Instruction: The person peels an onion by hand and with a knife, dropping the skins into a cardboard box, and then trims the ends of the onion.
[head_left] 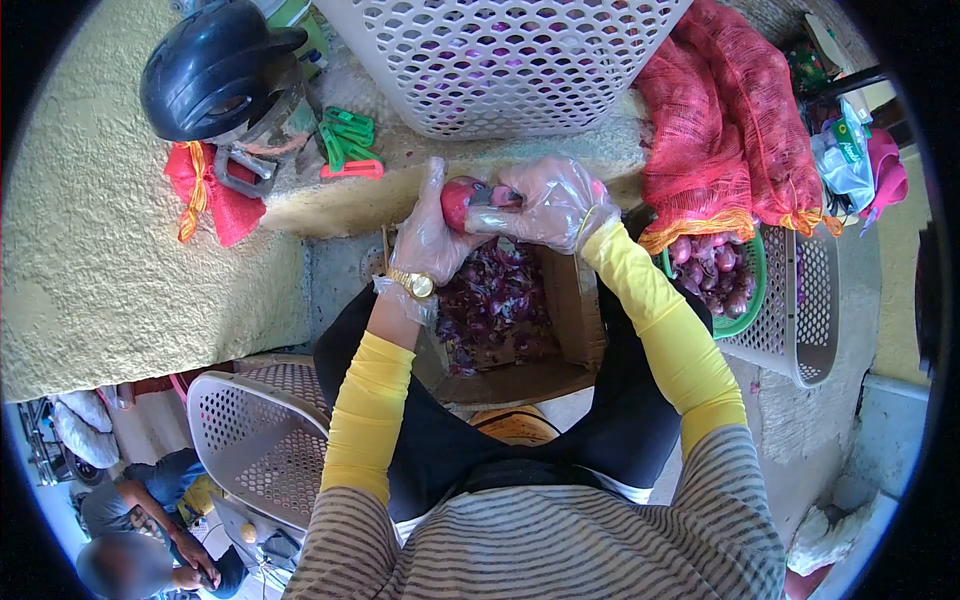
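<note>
My left hand (428,235), in a clear plastic glove with a gold watch at the wrist, is wrapped round a red onion (459,202). My right hand (555,205), gloved the same way, is closed on what looks like a small knife (507,197). Its dark blade shows by the onion, and a pink bit, perhaps the handle end, sticks out behind the fist. The right thumb points toward the onion. Below both hands, between my legs, stands a cardboard box (580,315) with purple onion skins (495,305) in it.
Ahead on the ledge stands a white perforated basket (490,75). Red mesh sacks (700,150) lie right, above a green basket (757,300) of onions. Left are a black helmet (205,75) and green clips (345,135). Another basket (255,420) and a seated person (150,510) are lower left.
</note>
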